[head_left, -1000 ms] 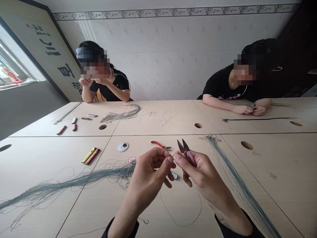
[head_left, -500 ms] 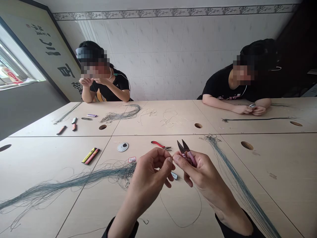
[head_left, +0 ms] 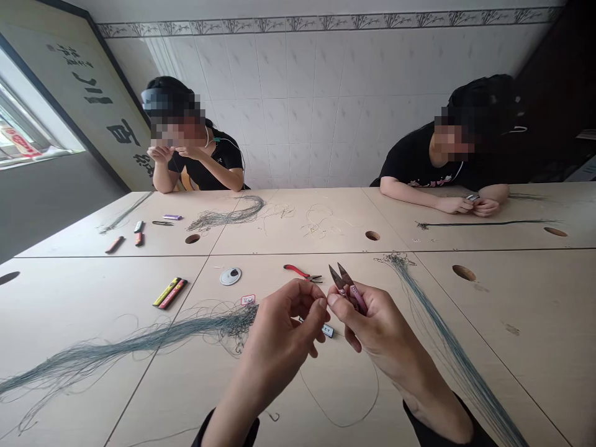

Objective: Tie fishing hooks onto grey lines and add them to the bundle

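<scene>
Scissors (head_left: pixel 356 297), one pair, gripped by right hand (head_left: pixel 379 326); left hand (head_left: pixel 284 329) pinched closed, contents unclear; one red-handled pliers (head_left: pixel 298 270) beyond.

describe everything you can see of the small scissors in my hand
The small scissors have two dark, pointed blades that look like metal, with slight brownish patches, and pinkish-purple handles. The blades stand apart in a narrow V, tips pointing up and away from you, slightly to your left. Your right hand holds them above the table, its fingers hiding the lower handles. The blades reach just right of the red-handled pliers in view.
</scene>
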`<act>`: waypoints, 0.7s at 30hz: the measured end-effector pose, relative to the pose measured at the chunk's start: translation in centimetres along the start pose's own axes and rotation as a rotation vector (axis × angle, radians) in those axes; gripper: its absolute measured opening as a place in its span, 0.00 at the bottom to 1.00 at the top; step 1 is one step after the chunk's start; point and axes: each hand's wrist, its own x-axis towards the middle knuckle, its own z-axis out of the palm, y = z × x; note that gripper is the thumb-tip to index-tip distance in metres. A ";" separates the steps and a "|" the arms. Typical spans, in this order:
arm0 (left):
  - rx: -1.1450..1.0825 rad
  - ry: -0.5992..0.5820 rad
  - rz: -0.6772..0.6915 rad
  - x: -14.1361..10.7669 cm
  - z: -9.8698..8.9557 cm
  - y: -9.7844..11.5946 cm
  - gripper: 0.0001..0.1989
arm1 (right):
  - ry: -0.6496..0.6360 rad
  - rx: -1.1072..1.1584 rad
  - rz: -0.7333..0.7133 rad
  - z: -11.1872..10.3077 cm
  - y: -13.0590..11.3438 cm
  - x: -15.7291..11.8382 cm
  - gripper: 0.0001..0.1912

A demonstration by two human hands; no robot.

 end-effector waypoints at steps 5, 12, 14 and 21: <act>0.029 -0.011 -0.010 -0.1 -0.1 -0.1 0.08 | 0.008 -0.010 -0.010 0.1 -0.1 0.1 0.11; 0.075 -0.016 0.012 -0.2 0.0 0.0 0.09 | 0.003 -0.038 -0.025 0.1 -0.1 -0.1 0.14; 0.091 -0.013 0.012 -0.2 0.0 -0.1 0.09 | -0.001 -0.042 -0.020 0.1 -0.1 -0.1 0.14; 0.158 -0.014 0.002 -0.2 -0.2 -0.3 0.08 | -0.019 -0.046 -0.025 0.2 -0.2 -0.1 0.14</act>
